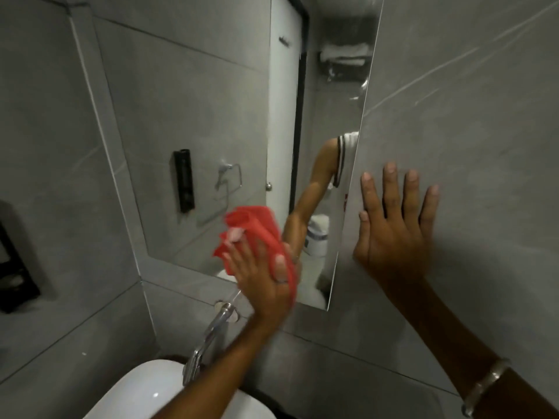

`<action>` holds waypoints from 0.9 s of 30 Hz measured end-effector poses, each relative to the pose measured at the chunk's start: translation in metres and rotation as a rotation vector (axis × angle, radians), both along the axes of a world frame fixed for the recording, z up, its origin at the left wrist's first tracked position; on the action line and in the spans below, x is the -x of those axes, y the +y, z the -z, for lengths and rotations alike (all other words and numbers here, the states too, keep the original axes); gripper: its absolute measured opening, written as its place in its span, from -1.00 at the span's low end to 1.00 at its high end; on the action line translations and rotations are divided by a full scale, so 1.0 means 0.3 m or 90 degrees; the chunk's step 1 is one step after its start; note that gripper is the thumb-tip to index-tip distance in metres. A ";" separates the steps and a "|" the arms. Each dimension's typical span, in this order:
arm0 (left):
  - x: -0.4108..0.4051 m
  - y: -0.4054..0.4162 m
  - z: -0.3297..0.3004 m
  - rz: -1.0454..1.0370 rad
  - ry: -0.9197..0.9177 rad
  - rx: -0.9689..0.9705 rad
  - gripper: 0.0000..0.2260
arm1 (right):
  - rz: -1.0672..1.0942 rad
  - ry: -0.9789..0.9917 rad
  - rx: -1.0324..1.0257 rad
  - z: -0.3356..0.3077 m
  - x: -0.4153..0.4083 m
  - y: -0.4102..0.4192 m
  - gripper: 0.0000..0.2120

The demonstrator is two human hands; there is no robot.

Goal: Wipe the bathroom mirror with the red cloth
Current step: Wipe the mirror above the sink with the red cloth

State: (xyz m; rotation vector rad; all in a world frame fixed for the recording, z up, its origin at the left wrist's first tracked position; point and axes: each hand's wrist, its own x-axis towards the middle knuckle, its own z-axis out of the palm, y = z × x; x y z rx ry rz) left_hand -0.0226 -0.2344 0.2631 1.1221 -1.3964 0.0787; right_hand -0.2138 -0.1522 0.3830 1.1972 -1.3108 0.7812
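Red cloth (257,234) is pressed against the mirror (211,131) near its lower edge by the left hand (263,279), which grips it. Right hand (396,231) lies flat, fingers spread, on the wall (469,116). Wiping appears underway; upper glass likely remains.

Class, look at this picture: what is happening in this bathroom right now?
A person is cleaning the frameless wall mirror. The left hand presses a crumpled red cloth flat against the mirror's lower part, above the chrome tap and white basin. The right hand, fingers spread, rests flat on the grey tiled wall just right of the mirror's edge, holding nothing.
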 end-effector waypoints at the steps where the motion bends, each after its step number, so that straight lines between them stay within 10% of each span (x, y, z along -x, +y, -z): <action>1: 0.061 0.046 0.015 0.015 -0.061 0.021 -0.40 | -0.010 -0.004 -0.006 0.001 0.002 0.003 -0.40; 8: 0.153 0.108 -0.206 0.042 -0.296 0.185 -0.46 | -0.206 -0.088 -0.073 -0.053 0.024 0.096 -0.36; 19: 0.174 0.125 -1.396 0.031 -0.196 0.197 -0.35 | -0.365 -0.239 -0.106 -0.219 0.003 0.183 -0.49; 27: 0.170 0.122 -1.097 0.062 -0.237 0.255 -0.46 | -0.374 -0.292 -0.082 -0.146 -0.047 0.227 -0.53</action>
